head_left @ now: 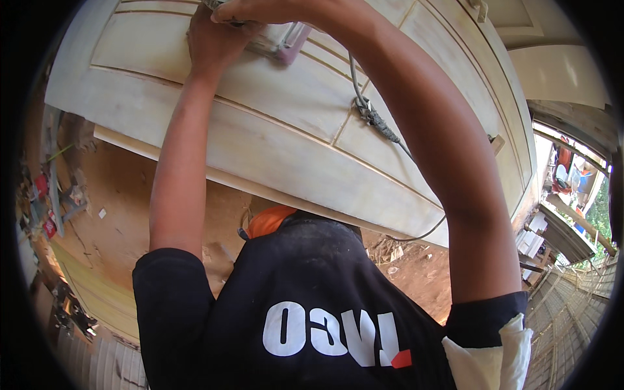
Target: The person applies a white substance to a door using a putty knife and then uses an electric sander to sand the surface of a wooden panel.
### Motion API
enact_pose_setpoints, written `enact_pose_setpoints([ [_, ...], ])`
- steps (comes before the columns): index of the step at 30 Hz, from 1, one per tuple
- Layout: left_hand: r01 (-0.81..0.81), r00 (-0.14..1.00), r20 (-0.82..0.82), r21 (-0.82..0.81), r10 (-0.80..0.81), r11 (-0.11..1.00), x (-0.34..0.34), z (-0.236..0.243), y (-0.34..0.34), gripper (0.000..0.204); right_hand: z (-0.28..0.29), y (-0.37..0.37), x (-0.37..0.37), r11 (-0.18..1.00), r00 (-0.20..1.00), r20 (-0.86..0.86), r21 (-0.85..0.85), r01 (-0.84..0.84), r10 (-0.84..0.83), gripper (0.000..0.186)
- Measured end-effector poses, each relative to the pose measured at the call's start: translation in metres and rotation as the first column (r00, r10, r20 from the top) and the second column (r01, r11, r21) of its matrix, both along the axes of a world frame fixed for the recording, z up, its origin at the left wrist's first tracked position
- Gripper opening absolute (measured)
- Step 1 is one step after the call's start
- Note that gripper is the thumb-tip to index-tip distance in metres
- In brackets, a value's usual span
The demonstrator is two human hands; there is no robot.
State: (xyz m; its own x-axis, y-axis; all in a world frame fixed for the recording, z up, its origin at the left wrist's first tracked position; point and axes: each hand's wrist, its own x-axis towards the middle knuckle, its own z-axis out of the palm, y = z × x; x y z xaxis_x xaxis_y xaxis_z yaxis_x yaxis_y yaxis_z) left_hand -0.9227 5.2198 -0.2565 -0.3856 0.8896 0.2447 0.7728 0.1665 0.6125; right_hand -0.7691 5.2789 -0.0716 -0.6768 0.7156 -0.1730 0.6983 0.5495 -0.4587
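At the top edge of the head view, both hands are on a dusty electric sander [281, 43] with a flat rectangular base and a pinkish-purple edge. My left hand [218, 36] is closed against its left side, the fingertips mostly out of sight. Over the top of the tool curls my right hand [253, 10], its fingers meeting the left hand. The sander rests on a pale wooden door panel [266, 140] with grooved lines. A grey power cord [354, 75] with a dark taped joint [377, 122] trails across the panel under my right arm.
Below the panel's near edge lies brown dirt ground [123, 188] with scraps on it. An orange cloth or bag [268, 221] hangs at my waist. Clutter [55, 201] lies at the left. Corrugated sheeting [569, 312] and piled items stand at the right.
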Motion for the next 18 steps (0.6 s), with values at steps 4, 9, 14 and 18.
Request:
enact_pose_setpoints([
  [4, 0.077, 0.997, -0.031, 0.145, -0.073, 0.986, 0.043, 0.009, -0.008, 0.055, -0.016, 0.003, 0.029, 1.0, 1.0, -0.008, -0.005, 0.017, -0.017, 0.085],
  [9, 0.236, 0.972, -0.111, 0.464, -0.208, 0.854, 0.132, 0.038, -0.033, 0.058, -0.021, -0.037, 0.117, 0.993, 0.993, 0.032, -0.04, 0.112, -0.111, 0.094],
  [14, 0.189, 0.982, -0.04, 0.146, -0.185, 0.971, 0.228, 0.026, -0.063, 0.069, -0.012, -0.068, 0.203, 0.993, 0.989, 0.092, 0.009, 0.118, -0.118, 0.092],
  [18, 0.246, 0.969, -0.041, 0.106, -0.243, 0.963, 0.273, 0.037, -0.087, 0.075, -0.007, -0.087, 0.237, 0.992, 0.994, 0.057, 0.087, 0.086, -0.092, 0.088],
])
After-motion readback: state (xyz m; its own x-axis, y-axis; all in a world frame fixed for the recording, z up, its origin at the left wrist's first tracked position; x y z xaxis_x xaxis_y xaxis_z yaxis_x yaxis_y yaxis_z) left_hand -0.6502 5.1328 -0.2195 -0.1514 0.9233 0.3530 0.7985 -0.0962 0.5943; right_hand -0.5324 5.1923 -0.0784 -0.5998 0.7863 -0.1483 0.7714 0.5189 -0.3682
